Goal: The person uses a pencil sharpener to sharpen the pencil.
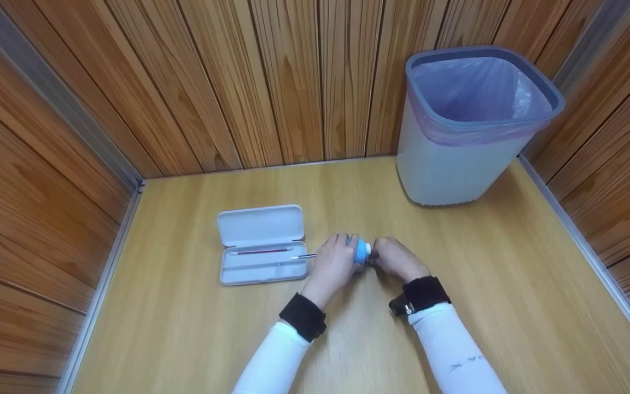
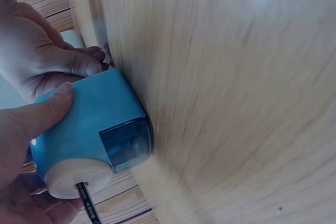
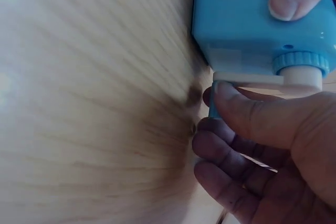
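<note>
A blue crank pencil sharpener (image 2: 89,114) sits on the table, with a dark pencil (image 2: 87,203) stuck into its white front opening. My left hand (image 1: 335,261) grips the sharpener's body, thumb on one face and fingers round the other side. On the opposite end, my right hand (image 1: 400,258) pinches the blue knob (image 3: 213,100) of the white crank arm (image 3: 249,78) between thumb and forefinger. In the head view the pencil (image 1: 308,256) points left out from under the left hand, over the edge of an open pencil case (image 1: 260,275).
The white case has its lid (image 1: 261,225) raised toward the back wall, and a red pencil (image 1: 263,251) lies in it. At the back right stands a bin (image 1: 446,169) with a purple liner. Wood-panelled walls (image 1: 293,82) bound the table (image 1: 184,339) at the back and sides.
</note>
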`<action>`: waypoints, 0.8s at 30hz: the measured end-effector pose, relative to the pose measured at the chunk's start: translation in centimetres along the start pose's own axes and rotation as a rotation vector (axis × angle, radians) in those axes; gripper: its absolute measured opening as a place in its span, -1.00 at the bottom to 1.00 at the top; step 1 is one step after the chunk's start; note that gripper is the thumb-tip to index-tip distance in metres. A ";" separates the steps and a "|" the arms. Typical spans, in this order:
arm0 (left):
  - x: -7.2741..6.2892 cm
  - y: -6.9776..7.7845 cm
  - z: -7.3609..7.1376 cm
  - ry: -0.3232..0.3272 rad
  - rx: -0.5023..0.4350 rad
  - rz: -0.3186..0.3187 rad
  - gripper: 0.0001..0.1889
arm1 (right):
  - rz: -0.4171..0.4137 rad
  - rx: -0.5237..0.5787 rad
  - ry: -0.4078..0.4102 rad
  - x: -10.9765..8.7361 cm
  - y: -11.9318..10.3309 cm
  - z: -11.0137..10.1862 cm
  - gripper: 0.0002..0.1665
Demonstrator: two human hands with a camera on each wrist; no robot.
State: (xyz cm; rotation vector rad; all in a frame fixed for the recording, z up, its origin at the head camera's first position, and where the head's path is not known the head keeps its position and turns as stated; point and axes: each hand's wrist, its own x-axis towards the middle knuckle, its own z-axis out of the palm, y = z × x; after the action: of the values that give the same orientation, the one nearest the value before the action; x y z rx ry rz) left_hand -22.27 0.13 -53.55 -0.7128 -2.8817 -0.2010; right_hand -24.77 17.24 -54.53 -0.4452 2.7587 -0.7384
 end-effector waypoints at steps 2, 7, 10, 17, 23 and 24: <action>0.0 0.0 0.0 0.011 0.006 0.004 -0.37 | -0.004 0.010 0.002 -0.4 -0.1 0.0 -0.85; 0.0 0.0 0.0 0.018 -0.002 0.003 -0.38 | -0.050 0.029 -0.003 -1.2 -0.1 0.1 -0.79; -0.1 0.0 -0.1 -0.002 -0.011 -0.005 -0.38 | -0.046 0.025 -0.028 -1.7 -0.1 -0.1 -0.78; 0.0 0.1 -0.2 -0.044 -0.010 -0.012 -0.36 | 0.012 -0.034 -0.073 -2.4 -1.0 -0.5 -0.86; 0.0 0.1 -0.2 -0.006 0.017 0.005 -0.36 | -0.025 -0.085 -0.064 -2.5 -1.3 -0.5 -0.91; -0.1 0.0 -0.1 0.001 0.026 0.007 -0.36 | -0.030 -0.092 -0.063 -2.6 -1.4 -0.5 -0.92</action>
State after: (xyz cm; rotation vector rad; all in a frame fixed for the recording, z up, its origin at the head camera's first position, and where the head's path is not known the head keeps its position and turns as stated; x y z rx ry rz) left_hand -22.17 0.11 -53.43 -0.7187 -2.8751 -0.1626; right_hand -22.25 17.25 -53.01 -0.5201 2.7401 -0.5959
